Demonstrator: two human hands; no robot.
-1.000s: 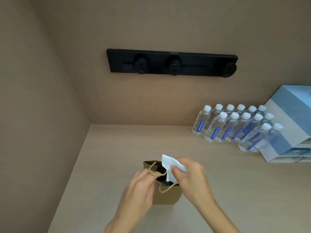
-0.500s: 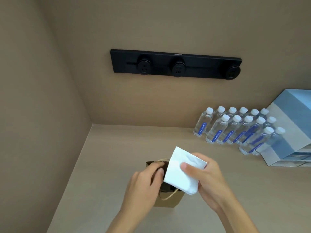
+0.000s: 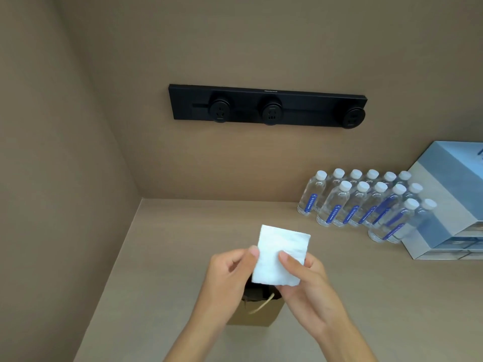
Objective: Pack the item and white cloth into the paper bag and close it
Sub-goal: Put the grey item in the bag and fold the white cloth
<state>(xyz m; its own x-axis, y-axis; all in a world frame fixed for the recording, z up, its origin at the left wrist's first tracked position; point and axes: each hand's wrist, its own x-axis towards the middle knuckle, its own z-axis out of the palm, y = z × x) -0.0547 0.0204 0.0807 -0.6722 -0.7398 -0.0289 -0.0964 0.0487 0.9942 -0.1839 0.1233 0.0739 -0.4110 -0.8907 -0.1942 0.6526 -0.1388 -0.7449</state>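
Note:
A square white cloth (image 3: 281, 253) is held flat above the small brown paper bag (image 3: 257, 313), which stands on the beige counter. My right hand (image 3: 305, 280) pinches the cloth's lower right part with thumb on top. My left hand (image 3: 227, 275) pinches its left edge between thumb and fingers. The bag's mouth is dark and mostly hidden behind the cloth and my hands; one twine handle (image 3: 261, 305) hangs over its front. The item inside the bag cannot be made out.
Several water bottles (image 3: 363, 205) stand in rows at the back right, next to stacked blue-and-white boxes (image 3: 449, 205). A black socket strip (image 3: 266, 107) is on the back wall. A side wall (image 3: 52, 178) closes off the left.
The cloth has come up out of the bag's mouth and is spread flat. My left hand has left the bag's handle and taken the cloth's left edge.

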